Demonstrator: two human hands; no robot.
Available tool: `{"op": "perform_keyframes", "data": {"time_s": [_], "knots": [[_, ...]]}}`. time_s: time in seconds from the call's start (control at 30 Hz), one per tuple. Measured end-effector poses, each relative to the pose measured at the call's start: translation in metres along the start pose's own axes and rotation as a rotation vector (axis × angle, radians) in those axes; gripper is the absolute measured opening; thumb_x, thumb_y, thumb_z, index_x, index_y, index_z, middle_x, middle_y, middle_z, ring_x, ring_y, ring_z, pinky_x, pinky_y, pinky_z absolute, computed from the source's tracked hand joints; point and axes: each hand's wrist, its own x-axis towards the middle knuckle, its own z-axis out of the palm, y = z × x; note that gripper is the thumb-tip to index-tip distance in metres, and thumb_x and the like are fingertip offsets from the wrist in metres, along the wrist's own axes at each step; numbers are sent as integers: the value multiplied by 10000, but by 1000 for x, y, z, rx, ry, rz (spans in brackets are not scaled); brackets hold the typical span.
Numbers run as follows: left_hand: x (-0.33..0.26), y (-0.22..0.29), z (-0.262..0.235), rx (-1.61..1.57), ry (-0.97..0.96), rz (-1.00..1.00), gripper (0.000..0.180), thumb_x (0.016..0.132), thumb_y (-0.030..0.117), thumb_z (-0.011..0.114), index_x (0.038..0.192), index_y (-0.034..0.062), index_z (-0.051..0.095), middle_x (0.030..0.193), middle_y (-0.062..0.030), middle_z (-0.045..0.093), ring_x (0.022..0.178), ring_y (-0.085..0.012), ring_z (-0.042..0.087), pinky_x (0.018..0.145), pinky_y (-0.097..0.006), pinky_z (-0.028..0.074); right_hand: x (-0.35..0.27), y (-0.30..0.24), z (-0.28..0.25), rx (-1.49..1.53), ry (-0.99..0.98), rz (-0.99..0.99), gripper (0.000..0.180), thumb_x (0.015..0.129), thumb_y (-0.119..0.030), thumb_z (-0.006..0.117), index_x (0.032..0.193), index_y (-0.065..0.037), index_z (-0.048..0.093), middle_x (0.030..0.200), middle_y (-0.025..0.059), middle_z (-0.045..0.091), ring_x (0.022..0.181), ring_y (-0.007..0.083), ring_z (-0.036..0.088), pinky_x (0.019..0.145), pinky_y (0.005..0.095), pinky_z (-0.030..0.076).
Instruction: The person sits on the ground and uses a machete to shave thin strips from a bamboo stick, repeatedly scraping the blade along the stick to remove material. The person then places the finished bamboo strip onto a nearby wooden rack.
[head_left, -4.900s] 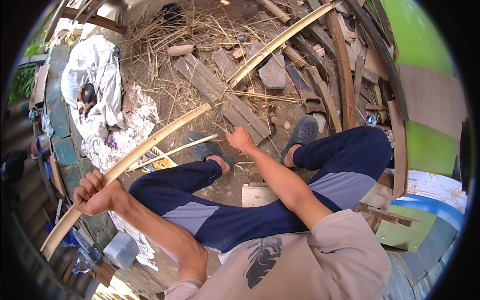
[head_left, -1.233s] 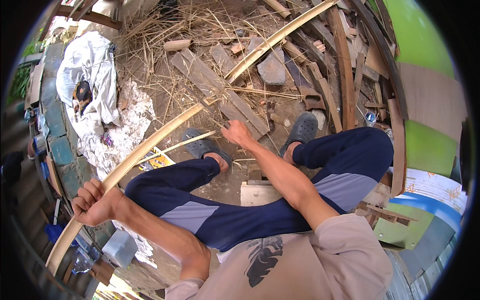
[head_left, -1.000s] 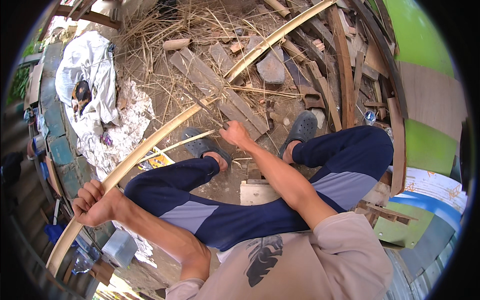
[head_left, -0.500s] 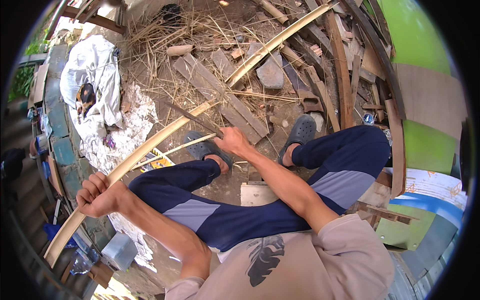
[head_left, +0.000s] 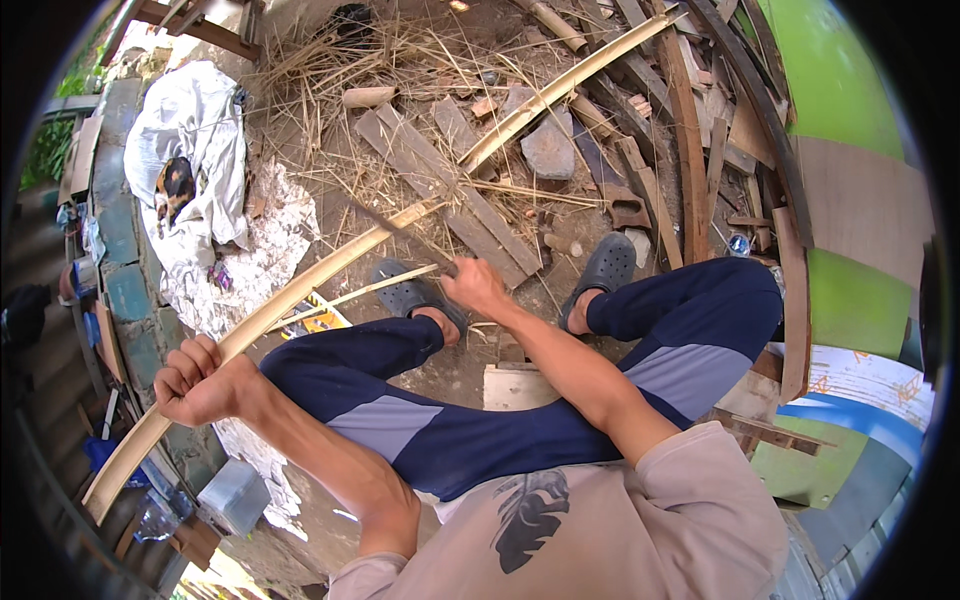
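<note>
My left hand (head_left: 205, 382) is closed around a long, pale split bamboo strip (head_left: 310, 278), which slants from the lower left up toward the middle. The fingers of my right hand (head_left: 475, 288) wrap round the handle of a long dark-bladed knife (head_left: 405, 237). Its blade points up and left, across the bamboo near the far end. A thin sliver of bamboo (head_left: 375, 287) runs beside the strip, below the blade; whether it is still joined to the strip I cannot tell.
Another split bamboo length (head_left: 570, 85) lies beyond, among planks (head_left: 690, 150), straw (head_left: 330, 70) and a grey stone (head_left: 549, 148). A handsaw (head_left: 628, 212) rests on the ground. At left, a cat (head_left: 175, 190) lies on white cloth (head_left: 205, 115). A plastic tub (head_left: 235, 497) stands lower left.
The whole view has shifted slightly. My right hand and the knife sit a little farther right and lower, while my left hand keeps its hold on the bamboo.
</note>
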Motion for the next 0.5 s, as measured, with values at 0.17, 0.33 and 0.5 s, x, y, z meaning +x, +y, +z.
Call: {"op": "perform_keyframes", "data": {"time_s": [0.17, 0.33, 0.5], "knots": [[1, -2, 1, -45, -24, 5, 365, 856, 254, 405, 583, 192, 171, 524, 29, 149, 458, -98, 112, 446, -274, 107, 16, 33, -7, 3, -28, 233, 411, 790, -332, 643, 975, 34, 678, 942, 274, 685, 921, 418, 673, 812, 484, 529], [3, -3, 5, -30, -17, -14, 359, 854, 248, 397, 579, 193, 173, 521, 29, 152, 459, -98, 114, 449, -275, 108, -9, -49, -2, 177, -67, -127, 340, 781, -317, 639, 908, -6, 689, 803, 280, 658, 818, 444, 653, 767, 492, 512], [2, 0, 2, -23, -26, -20, 352, 851, 239, 394, 573, 193, 184, 519, 32, 150, 462, -98, 109, 450, -278, 109, 20, 29, 5, 154, 5, 97, 363, 773, -329, 638, 890, 12, 685, 805, 296, 653, 818, 436, 658, 758, 489, 514]]}}
